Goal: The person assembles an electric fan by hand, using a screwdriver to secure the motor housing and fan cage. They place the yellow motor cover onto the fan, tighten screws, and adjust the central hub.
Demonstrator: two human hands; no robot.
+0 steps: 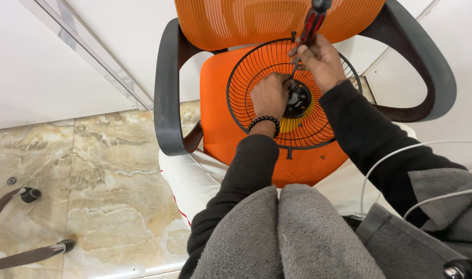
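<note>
— What are your hands doing?
— My left hand presses fingers closed on the hub of the round black wire fan guard, lying on the orange mesh chair seat. My right hand grips the red-and-black screwdriver.
— What's around?
— Black armrests, white cable, marble floor.

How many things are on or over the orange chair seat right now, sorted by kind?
Wire fan guard: 1
Screwdriver: 1
Hands, left hand and right hand: 2
Total: 4
</note>
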